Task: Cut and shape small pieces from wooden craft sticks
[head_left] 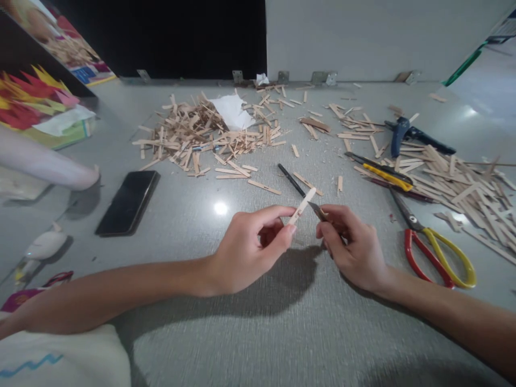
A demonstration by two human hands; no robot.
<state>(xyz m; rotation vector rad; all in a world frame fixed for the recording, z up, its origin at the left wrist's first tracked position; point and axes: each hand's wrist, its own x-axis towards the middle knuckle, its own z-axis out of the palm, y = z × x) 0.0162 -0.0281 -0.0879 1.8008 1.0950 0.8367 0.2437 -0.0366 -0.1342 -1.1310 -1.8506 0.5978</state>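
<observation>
A grey, finely textured tabletop [250,333] fills most of the view and is lit from above; a small bright reflection [220,208] is seen near its middle, and soft shadows are cast toward the near edge. Along the far side a pale grey wall [363,37] is seen, with a large black panel [169,37] set to its left. Small metal brackets [324,78] are fixed where the wall meets the table. At far right, a pale surface with a green strip [463,67] is partly visible.

Grey table [258,333], wood-stick piles [193,134], phone [128,202], scissors [435,252], possibly pliers [411,134]
</observation>
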